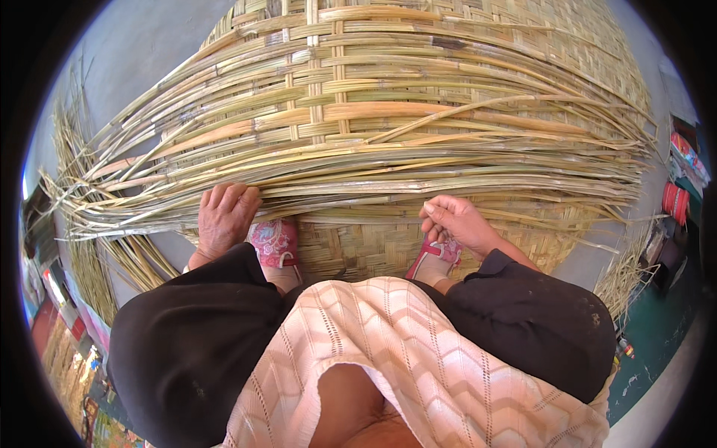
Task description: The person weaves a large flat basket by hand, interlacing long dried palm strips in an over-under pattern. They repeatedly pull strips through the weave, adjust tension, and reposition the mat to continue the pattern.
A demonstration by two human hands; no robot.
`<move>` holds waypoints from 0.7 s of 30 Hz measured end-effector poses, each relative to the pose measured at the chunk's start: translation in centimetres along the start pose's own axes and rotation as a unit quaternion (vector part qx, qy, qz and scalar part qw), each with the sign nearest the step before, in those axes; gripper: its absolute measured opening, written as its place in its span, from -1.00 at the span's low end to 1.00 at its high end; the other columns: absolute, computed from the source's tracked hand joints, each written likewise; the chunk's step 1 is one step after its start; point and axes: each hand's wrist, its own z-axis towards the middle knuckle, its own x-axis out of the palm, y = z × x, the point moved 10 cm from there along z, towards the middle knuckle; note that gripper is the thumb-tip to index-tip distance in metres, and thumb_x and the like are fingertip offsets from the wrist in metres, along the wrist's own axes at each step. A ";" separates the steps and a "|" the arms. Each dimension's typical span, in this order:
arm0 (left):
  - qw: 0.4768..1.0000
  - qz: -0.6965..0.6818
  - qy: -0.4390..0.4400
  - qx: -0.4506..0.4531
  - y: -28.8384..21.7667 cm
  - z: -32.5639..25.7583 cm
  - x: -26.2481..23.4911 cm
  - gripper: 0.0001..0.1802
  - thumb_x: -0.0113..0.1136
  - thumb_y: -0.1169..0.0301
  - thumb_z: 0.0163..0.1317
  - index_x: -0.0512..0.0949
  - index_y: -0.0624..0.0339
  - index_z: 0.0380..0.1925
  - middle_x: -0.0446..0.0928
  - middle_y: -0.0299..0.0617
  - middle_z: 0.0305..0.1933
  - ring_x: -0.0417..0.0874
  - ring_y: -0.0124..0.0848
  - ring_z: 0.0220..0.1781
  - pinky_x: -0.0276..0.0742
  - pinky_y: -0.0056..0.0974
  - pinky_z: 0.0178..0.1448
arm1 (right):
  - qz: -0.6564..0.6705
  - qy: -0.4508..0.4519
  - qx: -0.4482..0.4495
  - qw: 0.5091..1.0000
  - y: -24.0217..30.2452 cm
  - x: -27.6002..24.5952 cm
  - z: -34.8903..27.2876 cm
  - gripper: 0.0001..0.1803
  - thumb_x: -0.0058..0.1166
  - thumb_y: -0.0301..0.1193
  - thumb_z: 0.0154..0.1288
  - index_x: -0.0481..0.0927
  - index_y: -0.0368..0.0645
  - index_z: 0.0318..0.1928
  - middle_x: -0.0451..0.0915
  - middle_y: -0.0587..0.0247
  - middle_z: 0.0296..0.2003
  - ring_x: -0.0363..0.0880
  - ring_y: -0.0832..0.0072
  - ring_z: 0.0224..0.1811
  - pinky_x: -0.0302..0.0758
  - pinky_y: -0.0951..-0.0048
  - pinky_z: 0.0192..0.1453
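Before me lies a partly woven mat (358,250) of flat, straw-coloured split-reed strips, with my feet in pink patterned shoes on its near part. Long loose reed strips (373,179) run crosswise in a thick bundle just beyond my hands. My left hand (224,216) is at the bundle's near edge, left of my left shoe, its fingers bent together around strips there; the fingertips are partly hidden. Above my right shoe, my right hand (459,224) is closed, thumb against curled fingers. Whatever it may hold is too small to make out.
Farther off, crosswise strips pass over and under a few upright strips (315,82). Loose strip ends (82,187) fan out on the grey floor (149,45) at the left. At the right lie more strip ends (627,276) and a red roll (676,203).
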 end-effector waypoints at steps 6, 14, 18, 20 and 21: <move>0.997 0.004 0.028 0.066 -1.0 -0.4 1.6 -0.67 0.12 0.41 0.04 0.55 0.12 -0.12 0.53 -0.25 -0.11 0.53 -0.27 -0.01 0.40 -0.15 0.04 | 0.243 0.026 0.000 0.970 -1.8 -0.8 1.0 -0.54 -0.04 0.01 0.43 0.53 -0.18 -0.15 0.62 0.32 -0.38 0.60 0.60 -0.43 0.52 0.59 -0.39; 0.994 -0.099 -0.035 0.034 -0.2 -0.9 -0.2 -0.73 0.10 0.62 0.14 0.43 0.24 -0.13 0.53 -0.04 -0.15 0.55 -0.05 -0.13 0.42 -0.04 -0.03 | 0.319 0.049 -0.023 0.946 -0.6 -1.0 0.5 -0.38 -0.07 0.19 0.36 0.51 -0.19 -0.07 0.66 0.20 -0.33 0.66 0.52 -0.38 0.56 0.53 -0.37; 0.993 -0.115 -0.033 0.002 1.9 -2.4 -0.9 -0.72 0.13 0.62 0.16 0.41 0.24 -0.11 0.52 -0.02 -0.21 0.53 -0.03 -0.24 0.40 -0.04 -0.12 | 0.309 0.074 -0.109 0.942 4.0 -1.0 -2.0 -0.48 -0.07 0.06 0.43 0.50 -0.15 0.02 0.65 0.18 -0.21 0.65 0.48 -0.31 0.57 0.47 -0.23; 0.992 -0.117 -0.048 -0.003 2.7 -2.7 -1.2 -0.70 0.16 0.59 0.16 0.42 0.24 -0.09 0.52 -0.02 -0.21 0.53 -0.03 -0.25 0.40 -0.04 -0.12 | 0.287 0.038 -0.149 0.945 6.7 -2.3 -3.4 -0.57 -0.04 -0.05 0.45 0.50 -0.14 0.04 0.62 0.19 -0.15 0.64 0.47 -0.25 0.58 0.43 -0.17; 0.991 -0.128 -0.046 -0.012 3.3 -2.6 -1.2 -0.70 0.17 0.58 0.16 0.42 0.23 -0.08 0.52 -0.02 -0.22 0.52 -0.03 -0.26 0.40 -0.04 -0.13 | 0.278 0.046 -0.204 0.937 8.7 -2.7 -4.5 -0.59 -0.04 -0.08 0.45 0.50 -0.15 0.04 0.62 0.20 -0.16 0.64 0.47 -0.25 0.58 0.43 -0.17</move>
